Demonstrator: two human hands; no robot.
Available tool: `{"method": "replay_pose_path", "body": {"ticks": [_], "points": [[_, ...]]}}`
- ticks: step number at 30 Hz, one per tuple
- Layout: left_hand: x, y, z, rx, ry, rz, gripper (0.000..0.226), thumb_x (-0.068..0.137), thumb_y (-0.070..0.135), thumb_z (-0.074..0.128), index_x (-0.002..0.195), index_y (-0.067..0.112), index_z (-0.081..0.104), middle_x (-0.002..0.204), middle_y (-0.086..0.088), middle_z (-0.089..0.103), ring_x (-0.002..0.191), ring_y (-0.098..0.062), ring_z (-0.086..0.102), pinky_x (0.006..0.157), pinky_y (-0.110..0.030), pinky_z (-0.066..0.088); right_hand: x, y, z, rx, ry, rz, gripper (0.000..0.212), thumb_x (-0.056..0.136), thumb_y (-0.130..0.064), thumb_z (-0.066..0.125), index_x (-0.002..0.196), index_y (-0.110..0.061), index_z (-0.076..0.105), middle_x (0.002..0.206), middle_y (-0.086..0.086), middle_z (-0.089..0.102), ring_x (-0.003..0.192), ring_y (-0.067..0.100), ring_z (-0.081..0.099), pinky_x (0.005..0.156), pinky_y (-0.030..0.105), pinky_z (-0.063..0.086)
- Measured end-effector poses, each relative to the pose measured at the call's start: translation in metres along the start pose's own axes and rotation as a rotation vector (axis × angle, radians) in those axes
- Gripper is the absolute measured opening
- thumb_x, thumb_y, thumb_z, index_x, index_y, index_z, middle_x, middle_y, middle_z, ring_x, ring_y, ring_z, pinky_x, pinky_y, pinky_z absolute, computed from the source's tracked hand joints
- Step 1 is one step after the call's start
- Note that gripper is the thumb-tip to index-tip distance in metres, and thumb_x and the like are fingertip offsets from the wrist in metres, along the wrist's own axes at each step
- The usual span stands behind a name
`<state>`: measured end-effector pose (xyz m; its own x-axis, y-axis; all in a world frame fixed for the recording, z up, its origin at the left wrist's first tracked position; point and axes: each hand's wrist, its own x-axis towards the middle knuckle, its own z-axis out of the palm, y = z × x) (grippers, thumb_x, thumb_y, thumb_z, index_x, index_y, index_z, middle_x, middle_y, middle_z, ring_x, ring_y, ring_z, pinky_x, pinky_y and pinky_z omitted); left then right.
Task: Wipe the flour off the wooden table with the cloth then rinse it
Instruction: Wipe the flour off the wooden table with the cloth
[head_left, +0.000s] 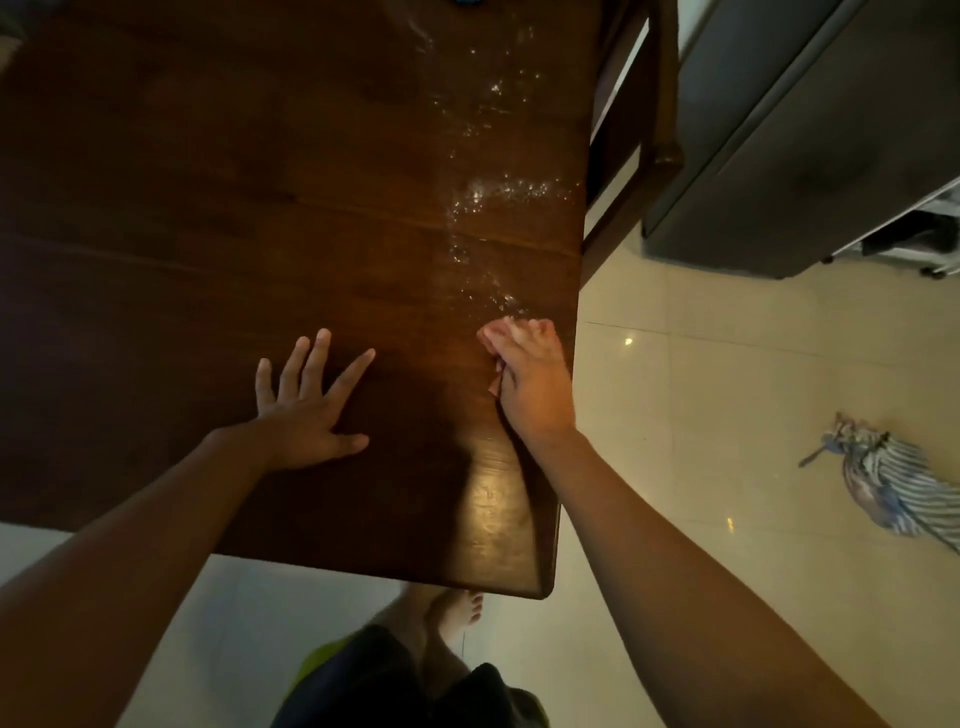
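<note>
A dark wooden table (208, 234) fills the left and centre of the view. White flour (498, 189) lies in a scattered streak along its right side, from the far end down to my right hand. My right hand (535, 379) presses a small pink cloth (493, 335) onto the table near the right edge, fingers curled over it; only the cloth's edge peeks out beside my fingers. My left hand (306, 410) rests flat on the table with fingers spread, holding nothing.
A wooden chair (644, 135) stands against the table's right side. A dark grey cabinet (810, 135) is behind it. A striped rag (893, 483) lies on the tiled floor (701, 389) at right. My bare feet (452, 613) show under the table's near edge.
</note>
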<state>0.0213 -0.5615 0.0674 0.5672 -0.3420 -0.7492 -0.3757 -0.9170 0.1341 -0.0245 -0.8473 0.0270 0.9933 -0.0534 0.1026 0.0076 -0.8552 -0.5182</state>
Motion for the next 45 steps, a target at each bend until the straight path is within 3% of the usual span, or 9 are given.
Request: {"method": "replay_pose_path", "body": {"ticks": [6,12,19,26,30,33,36,40,45], "points": [[-0.002,0.001,0.001,-0.014,0.013,0.010,0.110,0.084,0.072,0.055,0.130,0.057,-0.044,0.125,0.005,-0.069,0.128,-0.028,-0.052,0.107,-0.062,-0.022,-0.040,0.021,-0.025,0.096,-0.406,-0.495,0.043,0.097,-0.002,0.059,0.134,-0.025,0.065,0.146,-0.002,0.057,0.147,0.010,0.036,0.127,0.039,0.016],[0.000,0.001,0.002,-0.031,0.004,0.002,0.112,0.083,0.071,0.056,0.130,0.057,-0.044,0.125,0.003,-0.068,0.129,-0.029,-0.051,0.107,-0.062,-0.022,0.033,0.020,-0.011,-0.023,-0.052,0.057,0.045,0.102,-0.005,0.050,0.142,-0.024,0.058,0.152,-0.001,0.051,0.148,0.023,0.035,0.128,0.035,0.007],[0.000,-0.002,0.003,-0.065,0.009,0.031,0.110,0.084,0.071,0.055,0.132,0.055,-0.043,0.129,0.001,-0.067,0.126,-0.028,-0.054,0.105,-0.061,-0.026,0.019,-0.010,-0.003,0.099,-0.405,-0.452,0.047,0.095,0.000,0.055,0.136,-0.022,0.063,0.147,0.004,0.056,0.145,0.020,0.040,0.127,0.041,0.017],[-0.001,-0.004,0.001,-0.097,-0.013,0.062,0.109,0.086,0.070,0.053,0.132,0.054,-0.044,0.131,-0.002,-0.066,0.126,-0.029,-0.055,0.104,-0.063,-0.027,0.077,-0.017,0.005,-0.025,-0.059,0.104,0.046,0.103,-0.007,0.047,0.144,-0.027,0.053,0.157,-0.001,0.043,0.150,0.009,0.013,0.128,0.045,0.009],[0.000,-0.004,0.001,-0.120,-0.006,0.046,0.118,0.083,0.072,0.054,0.136,0.039,-0.047,0.137,-0.002,-0.061,0.130,-0.028,-0.051,0.106,-0.062,-0.026,0.066,-0.047,0.028,0.093,-0.353,-0.354,0.048,0.097,-0.001,0.049,0.138,-0.021,0.061,0.150,0.002,0.054,0.149,0.015,0.032,0.127,0.047,0.009],[0.000,-0.005,0.003,-0.139,0.018,0.044,0.125,0.083,0.073,0.052,0.136,0.025,-0.049,0.142,-0.003,-0.058,0.132,-0.028,-0.049,0.105,-0.060,-0.027,0.045,-0.023,0.009,0.086,-0.554,-0.472,0.053,0.096,-0.002,0.052,0.141,-0.029,0.058,0.156,-0.005,0.045,0.154,0.011,0.020,0.127,0.045,0.008],[0.000,-0.007,0.006,-0.158,0.045,0.062,0.124,0.083,0.073,0.052,0.137,0.023,-0.049,0.141,-0.003,-0.058,0.134,-0.028,-0.048,0.106,-0.061,-0.027,0.053,0.007,-0.015,0.040,-0.505,-0.291,0.053,0.099,-0.005,0.052,0.138,-0.041,0.058,0.156,-0.018,0.039,0.154,0.006,0.015,0.127,0.047,0.009],[0.000,-0.008,0.006,-0.186,0.056,0.063,0.133,0.078,0.075,0.057,0.133,0.021,-0.052,0.142,-0.002,-0.058,0.134,-0.026,-0.049,0.105,-0.060,-0.028,0.084,-0.018,0.002,-0.041,-0.193,0.019,0.049,0.102,-0.006,0.047,0.144,-0.030,0.054,0.157,-0.004,0.042,0.154,0.023,0.021,0.127,0.049,0.011],[-0.002,-0.007,0.001,-0.207,0.028,0.040,0.158,0.059,0.074,0.075,0.128,0.021,-0.056,0.137,0.002,-0.061,0.129,-0.024,-0.053,0.104,-0.057,-0.031,0.060,-0.062,0.037,0.047,-0.477,-0.538,0.052,0.090,0.003,0.052,0.133,-0.023,0.064,0.147,0.002,0.056,0.148,0.024,0.036,0.127,0.049,0.012]]}}
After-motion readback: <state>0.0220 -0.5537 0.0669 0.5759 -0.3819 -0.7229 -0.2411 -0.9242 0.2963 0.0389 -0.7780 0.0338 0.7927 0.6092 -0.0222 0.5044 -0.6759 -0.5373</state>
